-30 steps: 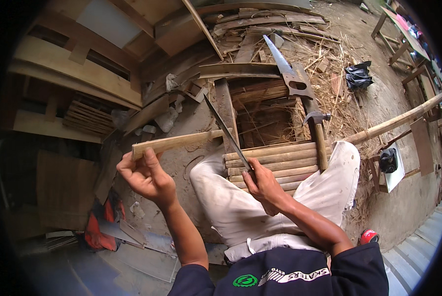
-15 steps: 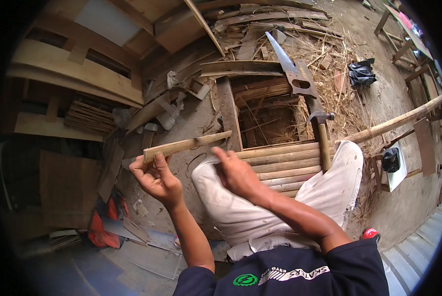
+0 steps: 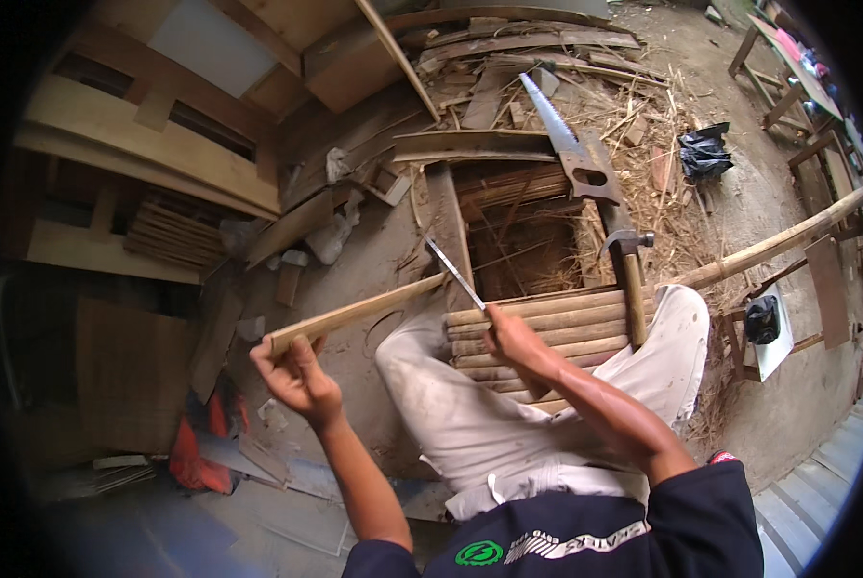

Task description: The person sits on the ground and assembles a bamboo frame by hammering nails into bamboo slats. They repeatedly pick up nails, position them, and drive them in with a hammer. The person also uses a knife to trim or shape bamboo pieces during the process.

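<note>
1. My left grip [image 3: 301,382] is pinched, thumb against fingers, on the near end of a split bamboo strip [image 3: 354,306]; the strip runs from there up and to the right, its far end just beside the blade.
2. My right grip [image 3: 518,339] is closed round a long knife [image 3: 456,274], the blade pointing away and to the left. I cannot tell whether blade and strip touch.
3. Below the strip, between my two grips, is my left knee [image 3: 407,352]. A stroke that slips off the strip could, I judge, land there.
4. I hold the strip at one end only, so pressure from the blade might twist it in my fingers. A stroke running back along it would head for my left grip.
5. Close under my right grip lies a row of bamboo slats [image 3: 557,328]; a low swing could nick them.
6. To the right of that grip rests a claw hammer [image 3: 634,289], with a handsaw [image 3: 585,173] beyond; a knock might shift the hammer.
</note>
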Tool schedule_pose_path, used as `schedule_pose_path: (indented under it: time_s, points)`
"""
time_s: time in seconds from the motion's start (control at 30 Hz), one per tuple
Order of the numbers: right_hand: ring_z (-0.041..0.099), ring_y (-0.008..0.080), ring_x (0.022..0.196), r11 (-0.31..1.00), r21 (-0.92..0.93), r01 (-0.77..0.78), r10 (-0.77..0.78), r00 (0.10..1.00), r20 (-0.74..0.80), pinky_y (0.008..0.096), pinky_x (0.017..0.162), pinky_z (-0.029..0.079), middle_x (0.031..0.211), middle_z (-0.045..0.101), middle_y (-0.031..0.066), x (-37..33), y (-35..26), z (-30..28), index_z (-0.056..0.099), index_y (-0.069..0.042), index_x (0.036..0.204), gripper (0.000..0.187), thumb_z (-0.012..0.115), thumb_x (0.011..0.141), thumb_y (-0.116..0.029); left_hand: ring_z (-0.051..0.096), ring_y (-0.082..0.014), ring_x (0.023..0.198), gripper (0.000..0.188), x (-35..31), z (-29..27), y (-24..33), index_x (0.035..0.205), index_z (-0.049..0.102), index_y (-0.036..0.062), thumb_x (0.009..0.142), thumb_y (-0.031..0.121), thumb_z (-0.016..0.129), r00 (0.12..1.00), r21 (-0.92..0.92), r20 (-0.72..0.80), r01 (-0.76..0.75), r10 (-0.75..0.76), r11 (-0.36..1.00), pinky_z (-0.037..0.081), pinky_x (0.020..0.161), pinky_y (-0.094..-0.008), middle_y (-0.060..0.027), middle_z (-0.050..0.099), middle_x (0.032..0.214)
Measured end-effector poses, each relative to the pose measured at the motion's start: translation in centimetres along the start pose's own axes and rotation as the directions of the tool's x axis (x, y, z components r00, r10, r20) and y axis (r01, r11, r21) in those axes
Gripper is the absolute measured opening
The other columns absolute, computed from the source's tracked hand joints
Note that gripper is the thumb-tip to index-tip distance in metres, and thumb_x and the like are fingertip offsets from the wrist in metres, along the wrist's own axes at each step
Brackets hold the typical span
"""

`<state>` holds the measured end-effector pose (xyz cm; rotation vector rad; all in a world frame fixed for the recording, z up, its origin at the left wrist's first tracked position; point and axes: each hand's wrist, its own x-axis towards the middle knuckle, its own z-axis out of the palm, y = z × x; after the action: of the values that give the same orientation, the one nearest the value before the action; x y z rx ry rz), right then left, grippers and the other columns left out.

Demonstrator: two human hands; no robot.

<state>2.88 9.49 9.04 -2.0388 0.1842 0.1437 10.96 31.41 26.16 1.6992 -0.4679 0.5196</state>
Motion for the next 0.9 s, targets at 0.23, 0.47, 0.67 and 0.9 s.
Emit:
schedule_pose_path:
  time_s: [0.23,0.47,0.67,0.9]
  points:
    - [0.060,0.0514,0.072,0.996,0.022,-0.089,0.091,0.983,-0.158,0.0569,0.064,0.047,0.071,0.060,0.0317,-1.9,2.2,2.3,0.046,0.003,0.111,0.030,0.059,0.089,-0.012,0.061,-0.0165,0.093,0.022,0.8,0.3,-0.9,0.104,0.043,0.0002,0.099,0.016,0.057,0.995,0.044,-0.089,0.044,-0.040,0.998,0.061,0.076,-0.0325,-0.0086,0.053,0.098]
    - [0.060,0.0540,0.074,0.998,0.018,-0.068,0.069,0.996,-0.063,0.0615,0.069,0.047,0.071,0.060,0.0330,-2.9,3.8,2.7,0.043,0.003,0.107,0.030,0.058,0.089,-0.015,0.062,-0.0161,0.090,0.025,1.5,0.1,-2.1,0.102,0.043,-0.0013,0.101,0.020,0.056,0.986,0.091,-0.160,0.067,-0.052,0.994,0.061,0.075,-0.0305,-0.0103,0.056,0.098]
    - [0.067,0.0411,0.070,0.960,0.041,-0.277,0.274,0.959,0.068,0.0488,0.066,0.053,0.081,0.066,0.0281,-3.6,5.3,-1.0,0.046,0.006,0.114,0.046,0.066,0.091,-0.029,0.063,-0.0209,0.098,0.021,4.3,-0.4,-2.4,0.105,0.045,-0.0028,0.102,0.017,0.052,0.998,0.225,-0.059,0.048,-0.036,0.973,0.054,0.090,-0.0350,-0.0148,0.060,0.111]
    - [0.068,0.0196,0.065,0.741,0.400,-0.539,0.431,0.839,0.332,0.0343,0.056,0.054,0.081,0.069,0.0178,-6.6,4.9,-4.3,0.046,0.007,0.126,0.060,0.069,0.091,-0.036,0.067,-0.0270,0.098,0.045,6.1,1.9,-0.1,0.124,0.046,-0.0005,0.107,0.039,0.031,0.984,-0.226,-0.031,0.164,-0.175,0.960,0.057,0.087,-0.0358,-0.0229,0.064,0.114]
